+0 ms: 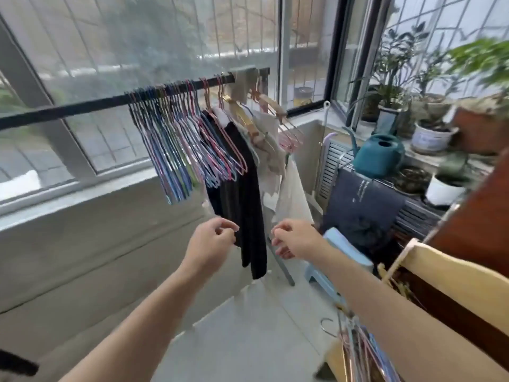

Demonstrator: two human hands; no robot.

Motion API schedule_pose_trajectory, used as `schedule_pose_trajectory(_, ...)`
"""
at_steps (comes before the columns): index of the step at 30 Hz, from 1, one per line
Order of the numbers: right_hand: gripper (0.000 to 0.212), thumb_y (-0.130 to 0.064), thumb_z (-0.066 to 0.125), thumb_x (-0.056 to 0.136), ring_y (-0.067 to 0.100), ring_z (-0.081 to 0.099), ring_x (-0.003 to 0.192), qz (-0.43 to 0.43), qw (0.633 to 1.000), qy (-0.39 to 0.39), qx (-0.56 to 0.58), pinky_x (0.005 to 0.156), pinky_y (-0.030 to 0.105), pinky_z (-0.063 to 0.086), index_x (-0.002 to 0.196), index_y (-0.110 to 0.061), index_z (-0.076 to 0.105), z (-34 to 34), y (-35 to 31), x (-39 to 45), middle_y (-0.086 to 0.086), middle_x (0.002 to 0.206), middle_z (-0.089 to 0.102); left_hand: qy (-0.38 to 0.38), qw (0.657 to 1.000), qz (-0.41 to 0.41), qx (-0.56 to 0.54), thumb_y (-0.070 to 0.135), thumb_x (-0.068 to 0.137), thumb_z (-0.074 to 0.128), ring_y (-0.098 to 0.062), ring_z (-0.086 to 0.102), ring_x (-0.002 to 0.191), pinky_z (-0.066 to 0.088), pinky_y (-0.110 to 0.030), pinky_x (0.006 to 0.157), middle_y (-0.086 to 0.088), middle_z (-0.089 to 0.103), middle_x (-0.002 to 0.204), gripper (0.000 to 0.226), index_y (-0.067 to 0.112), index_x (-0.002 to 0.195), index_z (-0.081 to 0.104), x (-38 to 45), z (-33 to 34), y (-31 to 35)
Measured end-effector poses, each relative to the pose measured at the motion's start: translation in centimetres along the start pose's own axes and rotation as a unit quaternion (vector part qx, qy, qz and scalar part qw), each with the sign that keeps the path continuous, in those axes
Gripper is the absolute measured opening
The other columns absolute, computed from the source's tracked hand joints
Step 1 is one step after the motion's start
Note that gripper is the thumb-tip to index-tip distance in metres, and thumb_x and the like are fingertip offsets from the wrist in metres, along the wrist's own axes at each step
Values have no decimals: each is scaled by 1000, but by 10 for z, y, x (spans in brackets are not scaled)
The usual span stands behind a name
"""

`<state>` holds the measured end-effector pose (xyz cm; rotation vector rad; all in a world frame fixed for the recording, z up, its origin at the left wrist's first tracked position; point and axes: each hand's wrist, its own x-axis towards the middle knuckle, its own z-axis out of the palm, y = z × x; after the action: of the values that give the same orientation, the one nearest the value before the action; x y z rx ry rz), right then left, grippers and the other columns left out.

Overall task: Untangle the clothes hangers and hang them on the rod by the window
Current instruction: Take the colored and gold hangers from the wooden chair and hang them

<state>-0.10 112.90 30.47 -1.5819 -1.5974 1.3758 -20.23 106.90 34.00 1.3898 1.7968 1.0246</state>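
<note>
Hangers (179,139) are hanging on the rod (82,107); garments (239,188) are hanging right of them, a watering can (378,155) sitting farther right of the rod.

windows (115,51): large, barred outside, daylight grey and soft | wall (96,230): plain concrete-grey below the sill | floor (242,340): pale tiles | right sill: potted plants (396,67), teal watering can (378,155) | radiator (329,172) under the sill | light-blue stool (341,252) beside it

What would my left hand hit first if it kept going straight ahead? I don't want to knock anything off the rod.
Probably the black garment hanging just beyond the left hand; the hangers hang higher. Depth is unclear.
</note>
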Motion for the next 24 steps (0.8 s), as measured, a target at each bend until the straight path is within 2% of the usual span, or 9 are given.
schedule_pose_trajectory(2, 14, -11, 50, 99, 20, 60, 55, 82, 997, 0, 2, 56, 31, 49, 90, -8, 61, 16, 70, -24, 9, 78, 63, -67, 996, -54, -23, 2, 90, 50, -15, 53, 57, 37, -19, 45, -1, 66, 71, 27, 19, 85, 71, -28, 35, -36)
schedule_pose_trajectory(6, 19, -5, 47, 100, 19, 54, 49, 236, 971, 33, 28, 44, 21, 41, 84, -11, 56, 32, 189, -118, 10, 73, 56, -214, 960, -179, -25, 1, 95, 45, -17, 54, 61, 41, -20, 50, -7, 66, 83, 26, 13, 90, 68, -98, 106, -103)
schedule_pose_trajectory(9, 19, -8, 49, 98, 17, 58, 46, 306, 950, 54, 2, 43, 30, 51, 82, -9, 58, 9, 242, -186, 11, 71, 60, -303, 921, -242, -35, 5, 97, 46, -17, 57, 62, 40, -24, 56, -7, 67, 85, 24, 13, 91, 67, -140, 142, -111)
schedule_pose_trajectory(11, 15, -7, 49, 98, 20, 56, 46, 346, 932, 103, 24, 44, 32, 50, 86, -7, 58, -20, 272, -223, 14, 70, 59, -349, 903, -243, -57, 6, 97, 47, -17, 58, 62, 41, -25, 59, -6, 68, 85, 23, 12, 93, 69, -159, 163, -98)
schedule_pose_trajectory(13, 15, -6, 46, 102, 19, 49, 44, 381, 908, 169, 45, 44, 23, 40, 89, -8, 54, -51, 294, -253, 13, 70, 53, -373, 896, -228, -83, 7, 98, 48, -17, 58, 63, 42, -26, 60, -6, 67, 84, 22, 10, 96, 69, -172, 179, -79)
schedule_pose_trajectory(16, 24, -3, 43, 102, 21, 50, 51, 414, 882, 222, 39, 53, 26, 41, 81, -8, 53, -84, 330, -287, 12, 70, 52, -396, 889, -212, -86, 9, 100, 49, -18, 58, 66, 43, -27, 62, -8, 66, 85, 20, 6, 104, 68, -181, 203, -62)
schedule_pose_trajectory(18, 18, -7, 46, 102, 22, 55, 54, 446, 858, 246, 60, 54, 27, 44, 87, -8, 56, -95, 353, -307, 11, 73, 55, -396, 889, -215, -80, 7, 100, 47, -19, 56, 66, 42, -27, 61, -9, 65, 85, 22, 4, 106, 68, -181, 219, -63)
schedule_pose_trajectory(21, 12, -12, 49, 101, 21, 60, 59, 484, 833, 252, 88, 53, 26, 50, 99, -6, 59, -111, 398, -333, 11, 80, 61, -381, 891, -238, -58, 7, 100, 45, -20, 56, 67, 42, -28, 61, -9, 64, 84, 24, 2, 107, 67, -189, 258, -73)
schedule_pose_trajectory(24, 14, -11, 48, 102, 23, 59, 64, 518, 817, 237, 96, 57, 29, 51, 97, -5, 60, -132, 436, -350, 12, 82, 61, -372, 883, -283, -47, 13, 102, 46, -21, 57, 71, 44, -30, 65, -8, 65, 82, 24, 4, 106, 68, -207, 298, -78)
